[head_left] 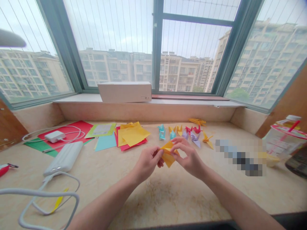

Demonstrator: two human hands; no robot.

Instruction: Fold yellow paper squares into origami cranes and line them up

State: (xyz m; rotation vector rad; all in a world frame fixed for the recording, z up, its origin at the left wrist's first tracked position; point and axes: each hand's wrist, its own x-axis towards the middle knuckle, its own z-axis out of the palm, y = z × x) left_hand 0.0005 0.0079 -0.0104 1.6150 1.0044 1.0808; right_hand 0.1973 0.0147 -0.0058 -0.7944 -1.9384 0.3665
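Note:
A partly folded piece of yellow origami paper [169, 158] is held up between both hands, over the middle of the stone-patterned counter. My left hand [149, 160] is closed, thumb and fingers pinching its left side. At its right side, my right hand [188, 156] grips the paper between thumb and fingertips, the upper fingers curved over the top. Just beyond the hands stand several small folded paper cranes, among them a light blue one [161, 131], a red one [197, 129], a purple one [195, 138] and an orange-yellow one [207, 140].
Yellow paper sheets [134, 134] lie stacked back left, beside a light blue sheet [105, 142] and a red sheet [72, 127]. A white power bank [64, 158], a charger [54, 136] and cables occupy the left. At right stands a plastic cup [283, 140]. A white box [124, 92] sits on the sill.

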